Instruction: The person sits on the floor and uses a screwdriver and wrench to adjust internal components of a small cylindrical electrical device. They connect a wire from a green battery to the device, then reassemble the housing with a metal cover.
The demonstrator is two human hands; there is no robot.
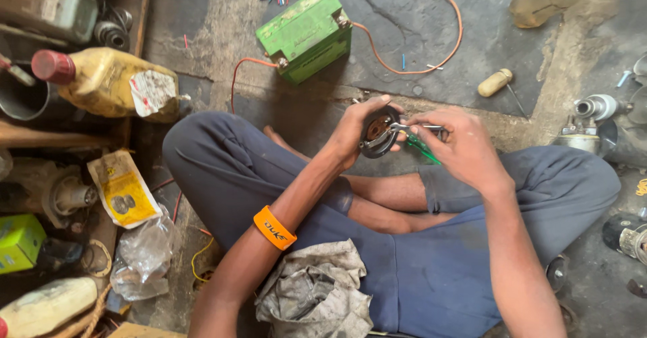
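Grey rag (317, 291) on lap, cracked concrete floor (404, 21), green battery (306, 31), both hands' fingers clamped on round part (377, 134).

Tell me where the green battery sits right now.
In the head view the green battery stands on the concrete floor at top centre, beyond the left hand, with orange wires running from its terminals.
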